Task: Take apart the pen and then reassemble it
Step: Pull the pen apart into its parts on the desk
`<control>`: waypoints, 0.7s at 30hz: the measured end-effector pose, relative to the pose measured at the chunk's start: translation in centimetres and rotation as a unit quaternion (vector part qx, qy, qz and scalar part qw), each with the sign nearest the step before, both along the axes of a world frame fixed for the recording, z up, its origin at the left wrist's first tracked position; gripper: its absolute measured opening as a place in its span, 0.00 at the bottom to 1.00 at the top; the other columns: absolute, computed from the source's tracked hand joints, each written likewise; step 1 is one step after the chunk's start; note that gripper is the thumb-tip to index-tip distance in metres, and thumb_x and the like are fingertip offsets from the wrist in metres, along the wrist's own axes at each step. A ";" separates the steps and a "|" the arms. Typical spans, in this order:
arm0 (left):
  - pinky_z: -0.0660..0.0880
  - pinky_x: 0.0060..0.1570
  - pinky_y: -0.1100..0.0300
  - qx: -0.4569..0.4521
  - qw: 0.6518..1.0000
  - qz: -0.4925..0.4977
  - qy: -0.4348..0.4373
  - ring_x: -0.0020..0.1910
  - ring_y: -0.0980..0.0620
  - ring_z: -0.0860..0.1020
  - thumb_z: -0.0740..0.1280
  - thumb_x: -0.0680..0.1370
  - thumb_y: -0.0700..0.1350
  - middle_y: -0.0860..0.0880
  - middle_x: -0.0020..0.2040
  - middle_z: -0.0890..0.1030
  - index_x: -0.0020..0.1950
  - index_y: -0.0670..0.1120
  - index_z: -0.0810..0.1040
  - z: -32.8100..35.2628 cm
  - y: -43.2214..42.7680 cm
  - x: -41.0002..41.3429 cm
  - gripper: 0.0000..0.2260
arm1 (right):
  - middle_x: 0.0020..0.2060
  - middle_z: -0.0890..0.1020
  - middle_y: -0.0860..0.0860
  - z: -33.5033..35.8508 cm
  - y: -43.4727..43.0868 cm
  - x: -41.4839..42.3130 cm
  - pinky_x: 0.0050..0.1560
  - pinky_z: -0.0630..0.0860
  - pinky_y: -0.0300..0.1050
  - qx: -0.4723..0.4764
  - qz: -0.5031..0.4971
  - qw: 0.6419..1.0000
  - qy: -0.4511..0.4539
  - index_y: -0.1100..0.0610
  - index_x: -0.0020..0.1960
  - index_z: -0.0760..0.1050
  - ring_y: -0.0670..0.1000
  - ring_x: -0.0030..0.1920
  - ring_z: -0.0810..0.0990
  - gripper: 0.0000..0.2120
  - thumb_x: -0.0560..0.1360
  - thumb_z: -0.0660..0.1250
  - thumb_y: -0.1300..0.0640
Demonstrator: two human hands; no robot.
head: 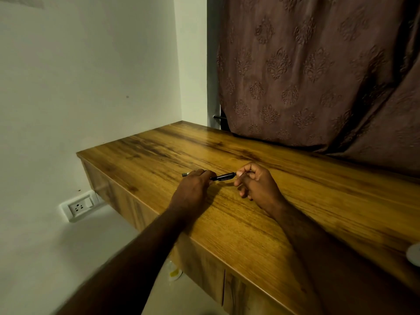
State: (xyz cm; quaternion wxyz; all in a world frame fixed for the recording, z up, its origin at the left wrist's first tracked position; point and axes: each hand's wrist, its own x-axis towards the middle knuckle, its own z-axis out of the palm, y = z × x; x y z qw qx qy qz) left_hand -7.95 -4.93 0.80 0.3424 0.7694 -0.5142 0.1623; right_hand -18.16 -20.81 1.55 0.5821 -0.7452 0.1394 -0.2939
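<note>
Together, left hand [195, 187] and right hand [255, 183] grip the pen [223, 177] level above the desk [295, 201].

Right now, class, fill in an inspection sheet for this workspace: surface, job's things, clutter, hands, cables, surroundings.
Surface: wooden desk, bare around the hands.
Job's things: one black pen, held level above the desk, a grey end showing past the left hand; no loose parts seen.
Clutter: a white object at the desk's right edge, cut off by the frame; a yellow and white thing on the floor, unclear.
Hands: left hand closed on the pen; right hand pinching its other end.
Cables: nothing seen.
Surroundings: white wall, socket low on it, patterned curtain behind the desk.
</note>
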 end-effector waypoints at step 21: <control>0.77 0.41 0.50 -0.015 0.999 0.003 -0.033 0.43 0.45 0.81 0.60 0.80 0.51 0.43 0.45 0.83 0.49 0.45 0.81 -0.6 -0.2 1.1 0.13 | 0.38 0.83 0.57 0.0 -0.8 0.2 0.29 0.74 0.41 0.173 -0.022 0.984 -0.037 0.60 0.50 0.77 0.49 0.32 0.80 0.03 0.77 0.66 0.64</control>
